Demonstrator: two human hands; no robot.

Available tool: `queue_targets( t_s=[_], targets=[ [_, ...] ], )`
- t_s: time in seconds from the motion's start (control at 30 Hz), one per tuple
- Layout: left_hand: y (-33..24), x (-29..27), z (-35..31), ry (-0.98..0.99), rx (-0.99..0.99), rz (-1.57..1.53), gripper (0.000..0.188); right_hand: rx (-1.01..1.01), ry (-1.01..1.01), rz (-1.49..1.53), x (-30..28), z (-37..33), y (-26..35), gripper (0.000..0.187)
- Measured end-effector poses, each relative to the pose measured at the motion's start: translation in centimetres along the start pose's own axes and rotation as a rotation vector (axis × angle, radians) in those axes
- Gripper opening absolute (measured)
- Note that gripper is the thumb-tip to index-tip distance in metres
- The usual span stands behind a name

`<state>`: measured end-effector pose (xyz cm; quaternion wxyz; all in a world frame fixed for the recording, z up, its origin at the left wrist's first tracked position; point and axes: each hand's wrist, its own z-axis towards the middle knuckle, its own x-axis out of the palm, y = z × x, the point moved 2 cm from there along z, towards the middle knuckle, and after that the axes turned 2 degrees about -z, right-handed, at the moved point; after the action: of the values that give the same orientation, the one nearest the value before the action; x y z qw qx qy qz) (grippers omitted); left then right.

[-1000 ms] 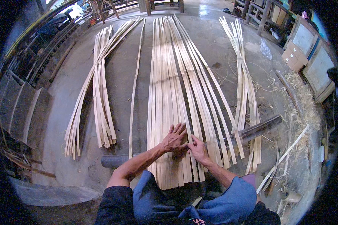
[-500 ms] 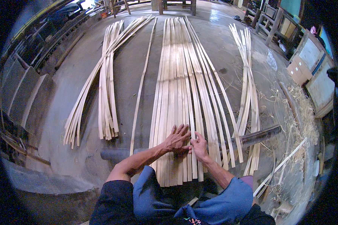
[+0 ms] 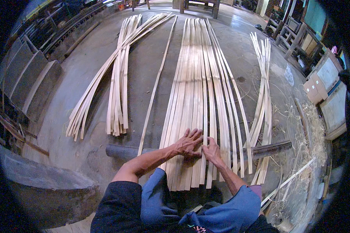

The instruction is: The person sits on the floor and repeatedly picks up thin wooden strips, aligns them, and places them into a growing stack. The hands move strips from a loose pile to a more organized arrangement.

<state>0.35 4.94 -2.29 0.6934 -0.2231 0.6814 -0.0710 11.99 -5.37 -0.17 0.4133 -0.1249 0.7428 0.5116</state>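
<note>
Long pale strips that look like split bamboo (image 3: 188,81) lie side by side before me, packed close on the left and spread apart on the right. My left hand (image 3: 188,143) rests flat on the packed strips, fingers spread. Just right of it, my right hand (image 3: 212,151) is closed, thumb and forefinger pinching the edge of one strip (image 3: 205,112). The strips' near ends reach between my knees. Under them runs a dark round pole (image 3: 122,151), its middle hidden.
One loose strip (image 3: 153,97) lies to the left, beyond it two crossing bundles (image 3: 118,97). Another bundle (image 3: 265,101) lies right, near a heap of shavings (image 3: 313,132). Cardboard boxes (image 3: 315,89) and a wooden chair (image 3: 295,37) stand at the far right. A low curved ledge (image 3: 42,171) is at left.
The whole view has shifted, so the strips sit farther right in it. My left hand stays flat on the strips; my right hand stays at the strip edge, its fingers slightly moved.
</note>
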Motion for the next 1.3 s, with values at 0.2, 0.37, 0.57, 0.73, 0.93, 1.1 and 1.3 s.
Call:
queue_targets(
  t_s=[0.2,0.37,0.57,0.73,0.93,1.1,1.3],
  targets=[
    [0.3,-0.1,0.0,-0.029,-0.002,-0.081,0.095,-0.058,0.041,-0.106,-0.6,-0.6,0.9,0.049],
    [0.1,-0.3,0.1,-0.001,-0.018,-0.070,0.092,-0.119,0.099,-0.216,-1.2,-0.5,1.4,0.036],
    [0.1,-0.4,0.1,0.056,-0.026,-0.030,0.094,-0.188,0.105,-0.270,-1.5,-0.3,0.9,0.031],
    [0.0,-0.6,0.0,0.035,-0.038,-0.077,0.099,-0.166,0.097,-0.238,-1.2,-0.5,0.4,0.030],
    [0.2,-0.5,0.0,0.039,-0.040,-0.065,0.102,-0.229,0.116,-0.191,-1.4,-0.8,0.2,0.032],
    [0.2,-0.4,0.0,0.057,-0.028,-0.026,0.090,-0.278,0.100,-0.259,-1.4,-0.9,0.3,0.034],
    [0.0,-0.7,0.0,0.064,-0.029,-0.008,0.080,-0.194,0.084,-0.217,-1.0,-0.6,-0.1,0.035]
  ],
)
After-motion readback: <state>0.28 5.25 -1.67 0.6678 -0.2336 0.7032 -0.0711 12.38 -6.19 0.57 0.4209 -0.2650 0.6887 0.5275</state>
